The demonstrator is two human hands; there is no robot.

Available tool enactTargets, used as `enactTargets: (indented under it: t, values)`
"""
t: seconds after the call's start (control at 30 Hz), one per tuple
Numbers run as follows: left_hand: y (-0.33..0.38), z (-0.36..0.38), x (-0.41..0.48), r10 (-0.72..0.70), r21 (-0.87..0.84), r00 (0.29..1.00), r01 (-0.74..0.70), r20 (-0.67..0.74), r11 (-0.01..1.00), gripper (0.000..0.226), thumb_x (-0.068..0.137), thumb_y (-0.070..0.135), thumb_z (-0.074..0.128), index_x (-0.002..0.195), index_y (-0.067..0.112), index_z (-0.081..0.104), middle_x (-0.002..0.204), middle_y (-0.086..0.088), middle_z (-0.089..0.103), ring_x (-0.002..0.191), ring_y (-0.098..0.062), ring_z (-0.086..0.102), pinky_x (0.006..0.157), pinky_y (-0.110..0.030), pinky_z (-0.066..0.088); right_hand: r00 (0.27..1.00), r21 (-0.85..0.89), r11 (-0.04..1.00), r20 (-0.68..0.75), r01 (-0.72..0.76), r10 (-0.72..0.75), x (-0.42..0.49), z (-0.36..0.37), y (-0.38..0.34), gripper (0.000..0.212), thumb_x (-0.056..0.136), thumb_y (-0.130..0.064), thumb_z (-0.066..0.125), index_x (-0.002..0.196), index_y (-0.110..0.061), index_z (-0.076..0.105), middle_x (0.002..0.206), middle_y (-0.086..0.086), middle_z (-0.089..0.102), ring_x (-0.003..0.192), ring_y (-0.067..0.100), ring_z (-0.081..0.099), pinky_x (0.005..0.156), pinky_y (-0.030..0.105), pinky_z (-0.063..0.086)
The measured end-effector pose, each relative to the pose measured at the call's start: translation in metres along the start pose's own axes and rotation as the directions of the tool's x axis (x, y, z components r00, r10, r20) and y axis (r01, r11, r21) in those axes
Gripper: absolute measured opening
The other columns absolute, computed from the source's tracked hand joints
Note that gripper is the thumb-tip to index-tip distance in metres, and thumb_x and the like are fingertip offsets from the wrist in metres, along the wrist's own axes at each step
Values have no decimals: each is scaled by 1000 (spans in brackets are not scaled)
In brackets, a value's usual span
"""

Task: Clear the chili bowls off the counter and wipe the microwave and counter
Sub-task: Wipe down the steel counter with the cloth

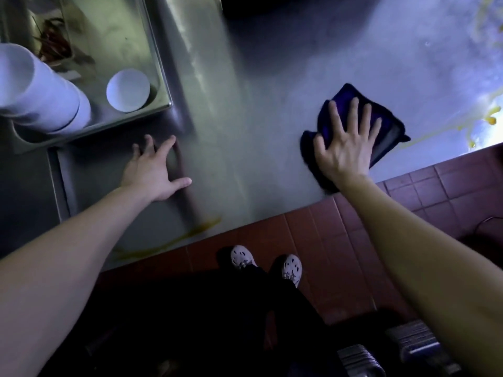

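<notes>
White shoes [242, 258] on red floor tiles [313, 232]; yellow smear [168, 242] just inside the steel worktop [239, 131] edge. Left hand [152, 176] spread, holding nothing, by the sink [163, 77] rim; right hand [344, 148] flat, fingers straight, pressing a dark blue cloth [392, 131] on the worktop. Farther: stacked white bowls [40, 91] and a single bowl [128, 89] in the sink.

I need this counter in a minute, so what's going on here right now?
A person is wiping the steel counter. The right hand presses flat on a dark blue cloth, and the left hand is spread open near the front of the basin. A stack of white bowls and a single white bowl sit in that basin. Yellow smears still show at the front edge and off to the right.
</notes>
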State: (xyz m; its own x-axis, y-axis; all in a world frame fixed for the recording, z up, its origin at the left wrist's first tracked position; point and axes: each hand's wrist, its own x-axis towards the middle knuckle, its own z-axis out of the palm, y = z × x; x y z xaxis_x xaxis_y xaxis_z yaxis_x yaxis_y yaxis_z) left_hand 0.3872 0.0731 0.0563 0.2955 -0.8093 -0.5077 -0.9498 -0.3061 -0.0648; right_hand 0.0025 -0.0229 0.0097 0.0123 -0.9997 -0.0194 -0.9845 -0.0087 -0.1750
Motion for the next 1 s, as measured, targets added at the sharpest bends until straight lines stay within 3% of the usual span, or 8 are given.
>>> enactTargets:
  t: [0.1,0.3,0.37,0.47,0.6,0.77,0.87,1.0]
  values:
    - [1,-1,1,6,36,1000,-7,9,999,117,84,76,73,170,42,1,180,-16,1,163,-50,13,127,-57,31,1000,58,998,1,12,-12,-45,9,-83,84,94,-57,40,170,-25,26,178,18,15,164,43,9,129,67,8]
    - [2,-6,2,32,80,999,-33,13,996,118,83,80,71,171,39,4,179,-21,6,160,-53,21,125,-55,33,774,129,781,111,611,-624,-137,27,-140,84,96,-56,51,170,-25,27,179,8,14,167,32,4,132,61,9]
    - [2,-14,3,74,133,997,-72,-12,988,117,79,84,70,170,36,13,175,-24,19,152,-53,38,119,-53,40,802,86,805,82,586,-592,-112,27,-96,83,94,-54,53,169,-29,30,179,6,18,166,32,10,132,60,10]
    - [-17,-28,-5,219,72,971,-213,-98,974,97,85,81,67,163,33,37,164,-16,47,140,-41,55,110,-47,46,962,9,962,13,273,-273,-80,21,-48,80,96,-55,51,170,-34,27,178,7,20,165,33,15,132,60,11]
    - [-101,-13,-40,354,-170,833,-458,-425,873,56,101,50,63,148,20,62,151,-9,61,140,-30,57,120,-43,45,994,42,995,-58,-93,95,-111,28,-128,82,97,-58,43,171,-26,24,178,13,16,165,37,12,130,65,10]
    - [-199,57,-85,143,-213,795,-324,-590,922,45,109,35,50,143,8,62,148,-15,58,139,-35,54,118,-48,44,878,118,888,141,444,-458,-239,51,-309,87,95,-59,49,171,-24,24,180,12,9,166,36,1,131,61,8]
    - [-236,85,-84,58,-179,768,-221,-638,959,47,109,32,47,147,6,57,154,-19,52,144,-40,48,119,-55,39,741,118,755,148,645,-655,-225,54,-285,85,97,-60,50,171,-32,19,180,5,7,167,29,-1,133,58,7]
    - [-256,116,-77,21,-166,769,-165,-639,972,54,112,35,40,155,4,50,164,-20,45,149,-43,44,125,-59,31,945,-1,946,32,324,-324,-129,45,-181,80,95,-55,53,169,-34,29,178,7,21,165,34,16,131,61,13]
